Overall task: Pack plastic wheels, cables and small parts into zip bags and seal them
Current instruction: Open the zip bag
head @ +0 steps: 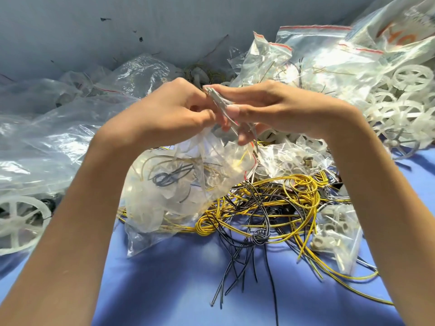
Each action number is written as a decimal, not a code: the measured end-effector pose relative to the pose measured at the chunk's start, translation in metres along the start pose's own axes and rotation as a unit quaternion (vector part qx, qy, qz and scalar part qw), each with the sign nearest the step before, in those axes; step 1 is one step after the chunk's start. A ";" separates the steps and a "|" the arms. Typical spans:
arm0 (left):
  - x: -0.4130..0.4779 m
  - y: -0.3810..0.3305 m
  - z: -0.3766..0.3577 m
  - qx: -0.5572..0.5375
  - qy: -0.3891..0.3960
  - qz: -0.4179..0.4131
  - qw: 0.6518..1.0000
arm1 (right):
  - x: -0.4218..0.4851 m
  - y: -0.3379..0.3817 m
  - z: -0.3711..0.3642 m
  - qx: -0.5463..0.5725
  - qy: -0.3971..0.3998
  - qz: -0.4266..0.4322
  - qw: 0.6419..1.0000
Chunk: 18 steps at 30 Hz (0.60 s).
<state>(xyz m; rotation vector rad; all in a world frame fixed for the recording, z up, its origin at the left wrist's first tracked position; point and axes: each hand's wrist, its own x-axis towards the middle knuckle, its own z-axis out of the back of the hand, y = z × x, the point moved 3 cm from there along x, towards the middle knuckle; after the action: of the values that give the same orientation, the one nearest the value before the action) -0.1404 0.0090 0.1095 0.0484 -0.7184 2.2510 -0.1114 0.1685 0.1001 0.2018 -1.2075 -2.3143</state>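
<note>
I hold a clear zip bag [179, 191] up over the blue table; inside it are coiled yellow and dark cables and a white wheel. My left hand [169, 111] and my right hand [266, 107] both pinch the bag's top strip [220, 104] between fingers and thumbs, close together. The bag hangs below my hands, its bottom resting on the table. A loose tangle of yellow and black cables [270, 203] lies just right of the bag.
White plastic wheels [400, 100] are heaped at the right, with filled zip bags [313, 57] behind them. Clear empty bags [47, 142] and one wheel [18, 222] lie at the left. A small bag of parts [336, 234] sits at the right. A grey wall [141, 27] stands behind.
</note>
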 end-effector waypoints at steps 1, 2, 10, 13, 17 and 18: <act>-0.001 0.000 0.002 -0.010 -0.011 0.009 1.000 | -0.002 0.001 0.004 -0.014 -0.008 0.001 1.000; -0.001 0.001 0.003 -0.012 -0.025 0.020 0.999 | -0.005 0.001 0.007 -0.030 -0.015 -0.001 0.999; -0.001 -0.010 -0.003 -0.015 -0.072 0.014 0.997 | 0.001 0.002 -0.004 -0.215 -0.008 -0.053 0.975; -0.002 -0.021 -0.007 -0.028 -0.073 -0.025 0.997 | 0.009 0.004 -0.011 -0.213 -0.016 -0.035 0.976; 0.000 -0.021 -0.003 -0.034 -0.112 -0.019 0.993 | 0.006 0.001 -0.021 -0.212 0.097 -0.041 0.972; 0.000 -0.020 -0.002 -0.036 -0.118 -0.014 0.992 | 0.006 0.002 -0.021 -0.218 0.092 -0.037 0.971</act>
<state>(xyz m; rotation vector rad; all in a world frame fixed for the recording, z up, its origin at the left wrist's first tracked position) -0.1269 0.0209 0.1175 0.2932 -0.9169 2.2120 -0.1080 0.1497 0.0897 0.2976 -0.5906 -2.4945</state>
